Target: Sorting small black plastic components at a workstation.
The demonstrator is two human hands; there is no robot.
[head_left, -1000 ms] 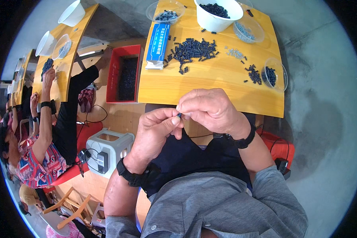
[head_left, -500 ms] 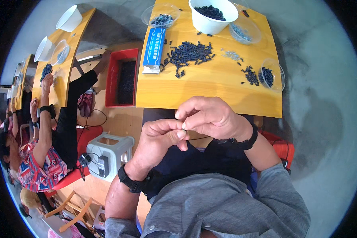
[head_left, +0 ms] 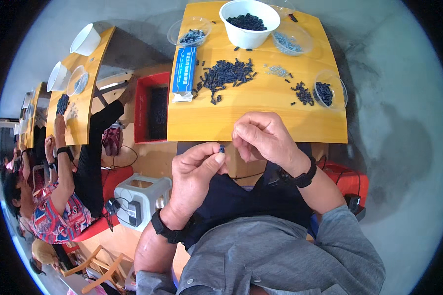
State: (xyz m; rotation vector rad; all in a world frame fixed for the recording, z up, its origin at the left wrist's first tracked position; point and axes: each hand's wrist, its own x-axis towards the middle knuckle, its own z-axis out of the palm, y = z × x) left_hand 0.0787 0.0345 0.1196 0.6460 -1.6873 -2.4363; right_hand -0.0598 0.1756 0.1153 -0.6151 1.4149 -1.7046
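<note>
My left hand [head_left: 194,172] pinches a small dark plastic piece [head_left: 222,148] upright between thumb and forefinger, in front of the table edge. Just to its right hovers my right hand [head_left: 267,136], its fingers bent and drawn together; whether anything small sits in them is hidden. On the yellow table [head_left: 261,123] beyond lies a heap of short black plastic pieces [head_left: 226,73]. A scatter of small clear pieces [head_left: 277,71] lies right of it. Farther right, a smaller group of black pieces [head_left: 303,94] lies next to a clear bowl [head_left: 344,93] holding more of them.
At the back are a white tub [head_left: 246,39] of black pieces and clear bowls [head_left: 307,45] of small parts. A blue box [head_left: 183,73] lies at the table's left. A red crate [head_left: 142,108] and grey stool [head_left: 147,189] stand left; a co-worker [head_left: 59,211] sits beyond.
My right hand has drawn away from the left, opening a gap between them. The dark piece now shows in my left fingertips. The whole view has shifted slightly.
</note>
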